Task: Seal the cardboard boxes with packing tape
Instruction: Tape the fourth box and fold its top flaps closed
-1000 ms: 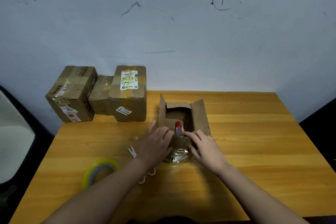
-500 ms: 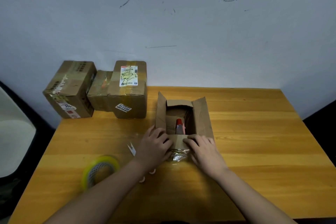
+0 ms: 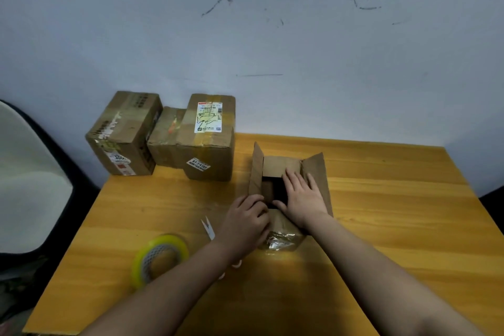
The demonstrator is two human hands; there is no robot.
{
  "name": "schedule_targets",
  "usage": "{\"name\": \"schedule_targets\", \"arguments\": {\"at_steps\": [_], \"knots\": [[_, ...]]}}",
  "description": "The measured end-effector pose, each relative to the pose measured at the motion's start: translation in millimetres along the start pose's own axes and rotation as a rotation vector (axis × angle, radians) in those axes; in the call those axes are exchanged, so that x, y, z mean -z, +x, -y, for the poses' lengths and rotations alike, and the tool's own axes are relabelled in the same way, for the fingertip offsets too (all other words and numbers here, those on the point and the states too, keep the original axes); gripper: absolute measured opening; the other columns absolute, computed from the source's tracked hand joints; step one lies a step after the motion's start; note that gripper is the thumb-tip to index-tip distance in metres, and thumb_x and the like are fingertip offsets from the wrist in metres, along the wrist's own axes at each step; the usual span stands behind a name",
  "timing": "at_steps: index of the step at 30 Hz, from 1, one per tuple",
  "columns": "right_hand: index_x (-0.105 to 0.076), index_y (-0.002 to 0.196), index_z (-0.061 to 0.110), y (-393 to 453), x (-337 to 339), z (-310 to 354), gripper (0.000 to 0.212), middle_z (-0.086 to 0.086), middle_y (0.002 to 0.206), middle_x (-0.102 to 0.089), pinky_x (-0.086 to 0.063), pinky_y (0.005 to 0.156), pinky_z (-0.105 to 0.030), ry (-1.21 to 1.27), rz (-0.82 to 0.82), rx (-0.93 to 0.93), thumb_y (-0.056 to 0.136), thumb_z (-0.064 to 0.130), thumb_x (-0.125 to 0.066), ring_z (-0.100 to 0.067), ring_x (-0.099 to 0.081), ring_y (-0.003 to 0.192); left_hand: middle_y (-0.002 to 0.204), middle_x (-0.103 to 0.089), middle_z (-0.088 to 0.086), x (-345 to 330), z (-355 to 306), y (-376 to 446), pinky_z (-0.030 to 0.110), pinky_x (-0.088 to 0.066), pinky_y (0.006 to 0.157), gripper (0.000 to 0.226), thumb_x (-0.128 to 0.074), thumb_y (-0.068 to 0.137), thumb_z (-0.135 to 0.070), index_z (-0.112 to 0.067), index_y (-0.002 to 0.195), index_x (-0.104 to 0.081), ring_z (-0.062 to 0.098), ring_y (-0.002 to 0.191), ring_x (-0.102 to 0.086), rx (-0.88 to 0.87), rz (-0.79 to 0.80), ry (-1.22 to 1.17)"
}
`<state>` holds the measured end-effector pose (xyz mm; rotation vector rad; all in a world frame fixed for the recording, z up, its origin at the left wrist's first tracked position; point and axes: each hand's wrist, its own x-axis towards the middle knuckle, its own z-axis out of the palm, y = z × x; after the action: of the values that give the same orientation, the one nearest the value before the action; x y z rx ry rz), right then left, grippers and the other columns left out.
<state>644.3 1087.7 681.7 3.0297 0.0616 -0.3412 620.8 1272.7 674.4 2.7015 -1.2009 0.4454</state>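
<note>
An open cardboard box (image 3: 316, 180) stands in the middle of the wooden table (image 3: 395, 215), its side flaps raised and its far flap folded inward. My right hand (image 3: 302, 196) lies flat over the box opening, fingers straight and reaching toward the far flap. At the box's near left corner my left hand (image 3: 245, 224) has its fingers curled on the near flap. A roll of yellow packing tape (image 3: 159, 256) lies on the table left of my left forearm. White scissors (image 3: 207, 228) lie between the tape and my left hand, partly hidden by it.
Three taped cardboard boxes (image 3: 207, 139) with labels stand at the table's back left corner against the wall. Crinkled clear tape covers the open box's near side (image 3: 283, 240). A pale chair (image 3: 27, 185) stands off the table's left edge.
My right hand moved from the near flap forward over the box opening, hiding the red-capped bottle inside. The left hand stayed at the near left corner. The view shifted slightly.
</note>
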Motion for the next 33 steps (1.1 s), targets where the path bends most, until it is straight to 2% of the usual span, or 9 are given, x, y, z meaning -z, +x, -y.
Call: {"name": "schedule_targets", "arguments": {"at_steps": [4, 6, 9, 12, 15, 17, 22, 26, 33], "knots": [[-0.012, 0.155, 0.019, -0.5, 1.0, -1.0, 0.066, -0.003, 0.163, -0.002, 0.007, 0.120, -0.045, -0.057, -0.002, 0.008, 0.100, 0.056, -0.016, -0.021, -0.001, 0.150, 0.127, -0.060, 0.006, 3.3, -2.0, 2.8, 0.044, -0.042, 0.102, 0.018, -0.062, 0.080, -0.036, -0.021, 0.081, -0.071, 0.027, 0.131, -0.044, 0.006, -0.010, -0.015], [-0.026, 0.152, 0.019, -2.4, 4.1, -5.2, 0.060, -0.002, 0.160, -0.020, 0.006, 0.120, -0.045, -0.012, -0.097, 0.044, 0.101, 0.051, -0.018, -0.021, -0.008, 0.149, 0.141, -0.046, 0.010, 2.7, -2.1, 5.1, 0.045, -0.036, 0.107, 0.029, -0.052, 0.083, -0.040, -0.022, 0.100, -0.067, 0.028, 0.139, -0.032, 0.077, -0.015, -0.087], [-0.051, 0.134, 0.020, -18.6, 5.0, -12.4, 0.053, 0.000, 0.137, -0.056, -0.012, 0.114, -0.038, 0.222, -0.503, -0.010, 0.095, 0.044, -0.025, -0.018, -0.035, 0.138, 0.157, -0.010, 0.003, 5.8, 1.8, 5.9, 0.033, -0.019, 0.115, 0.070, -0.046, 0.085, -0.056, -0.029, 0.145, -0.022, 0.017, 0.145, -0.007, 0.243, 0.029, -0.276], [-0.051, 0.130, 0.015, -36.1, -1.9, -28.7, 0.038, -0.001, 0.130, -0.056, -0.027, 0.103, -0.035, 0.708, -0.857, -0.397, 0.094, 0.026, -0.045, -0.018, -0.045, 0.123, 0.157, 0.009, -0.011, 13.7, -1.3, 10.9, 0.029, -0.011, 0.113, 0.090, -0.055, 0.088, -0.054, -0.033, 0.149, 0.009, 0.003, 0.140, 0.003, 0.410, 0.142, -0.597], [-0.046, 0.129, 0.022, -46.2, 1.8, -44.6, 0.028, -0.002, 0.131, -0.054, -0.040, 0.098, -0.037, 1.603, -0.521, -0.719, 0.102, 0.025, -0.039, -0.023, -0.053, 0.114, 0.160, 0.005, -0.006, 10.6, -3.0, 19.7, 0.044, -0.016, 0.116, 0.092, -0.059, 0.089, -0.047, -0.033, 0.151, 0.009, 0.016, 0.145, -0.005, 0.637, 0.220, -0.996], [-0.050, 0.128, 0.020, -52.7, 3.0, -41.4, 0.031, -0.001, 0.119, -0.059, -0.048, 0.087, -0.028, 1.837, -0.217, -0.579, 0.106, 0.029, -0.030, -0.018, -0.058, 0.102, 0.160, -0.001, -0.006, 4.6, -2.3, 23.9, 0.054, -0.022, 0.115, 0.089, -0.050, 0.083, -0.063, -0.038, 0.150, 0.002, 0.023, 0.145, -0.010, 0.692, 0.266, -1.079], [-0.022, 0.152, 0.033, -50.2, -3.4, -19.4, 0.051, 0.013, 0.147, -0.028, -0.030, 0.104, -0.026, 1.633, -0.082, -0.230, 0.103, 0.039, -0.034, -0.009, -0.028, 0.136, 0.159, 0.007, -0.004, -8.7, -11.5, 32.0, 0.053, -0.017, 0.117, 0.048, -0.033, 0.100, -0.048, -0.053, 0.139, -0.006, 0.022, 0.146, -0.004, 0.680, 0.325, -1.135], [-0.016, 0.152, 0.032, -38.9, -12.9, 0.2, 0.061, 0.003, 0.161, 0.003, -0.015, 0.110, -0.023, 1.236, -0.082, -0.155, 0.100, 0.031, -0.048, -0.015, -0.006, 0.148, 0.159, 0.008, 0.006, -18.8, -17.7, 39.3, 0.048, -0.020, 0.118, 0.061, -0.040, 0.101, -0.038, -0.048, 0.147, -0.001, 0.028, 0.146, -0.009, 0.685, 0.399, -1.017], [-0.018, 0.152, 0.036, -41.4, -35.6, 5.5, 0.056, 0.016, 0.160, 0.009, -0.042, 0.088, -0.023, 0.996, -0.203, -0.151, 0.101, 0.041, -0.041, -0.015, -0.037, 0.137, 0.160, 0.010, 0.004, -23.1, -12.8, 33.0, 0.042, -0.029, 0.114, 0.069, -0.040, 0.099, -0.045, -0.044, 0.149, 0.008, 0.029, 0.144, -0.019, 0.612, 0.475, -0.776]]}}
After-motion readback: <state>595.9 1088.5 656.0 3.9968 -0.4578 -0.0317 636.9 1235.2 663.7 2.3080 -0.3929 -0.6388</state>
